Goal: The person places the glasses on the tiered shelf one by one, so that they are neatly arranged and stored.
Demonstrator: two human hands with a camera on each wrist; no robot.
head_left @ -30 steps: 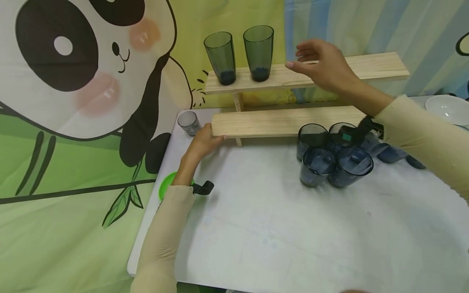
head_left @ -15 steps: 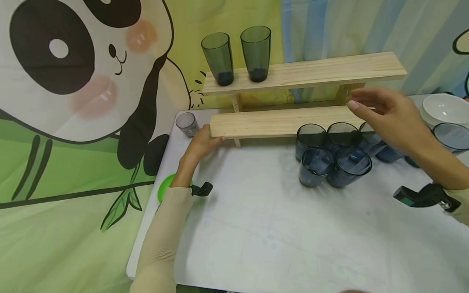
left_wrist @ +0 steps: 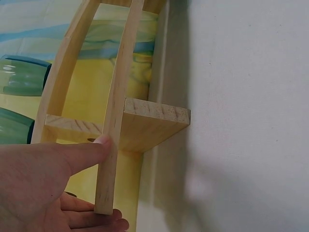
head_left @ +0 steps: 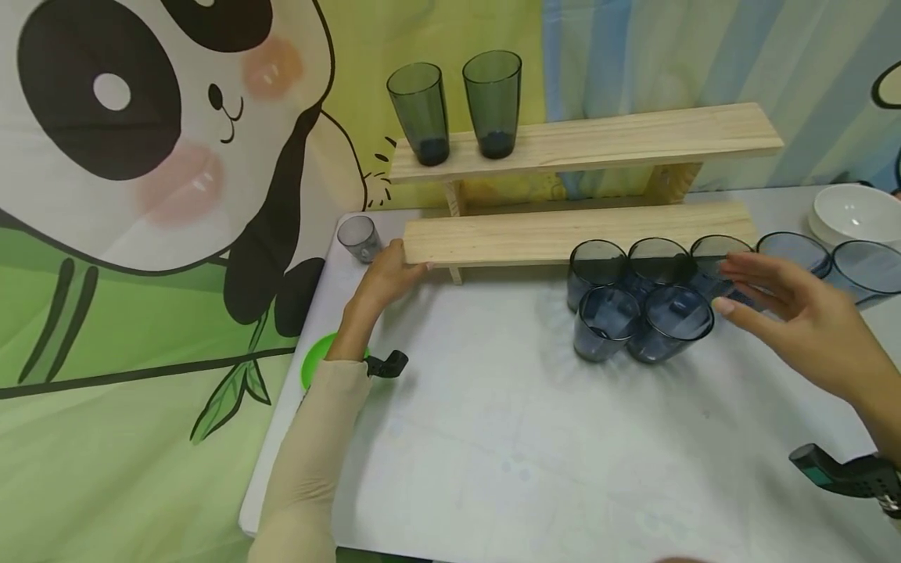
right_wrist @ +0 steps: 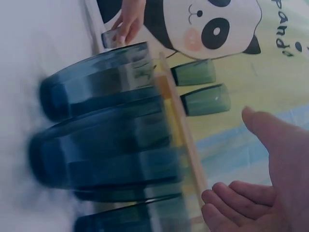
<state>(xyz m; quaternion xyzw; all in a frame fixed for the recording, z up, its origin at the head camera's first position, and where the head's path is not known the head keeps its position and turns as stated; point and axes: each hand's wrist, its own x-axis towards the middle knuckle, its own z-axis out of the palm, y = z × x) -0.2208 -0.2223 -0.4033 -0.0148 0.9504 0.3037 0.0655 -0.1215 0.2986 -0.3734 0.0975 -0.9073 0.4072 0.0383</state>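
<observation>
At the left end of a two-tier wooden shelf [head_left: 521, 234], my left hand [head_left: 387, 274] grips the lower board. In the left wrist view the thumb [left_wrist: 91, 153] lies on one face of the board and the fingers curl under its end. My right hand [head_left: 809, 324] is empty, fingers loosely extended, over the right part of a group of blue-tinted drinking glasses. Two of these, a left front glass [head_left: 607, 324] and a right front glass [head_left: 669, 328], stand ahead of a row along the shelf. Two tall green glasses [head_left: 422, 117] stand upright on the upper board's left part.
A small clear glass mug [head_left: 362, 238] stands left of the shelf, near the table's edge. White bowls [head_left: 855, 215] sit at the back right. A bright green round item [head_left: 317, 356] is partly hidden by the left forearm. A panda-print cloth [head_left: 169, 203] hangs behind.
My right hand has moved from beside the green glasses on the upper board, right and down toward the blue glasses. The left hand stays on the lower board.
</observation>
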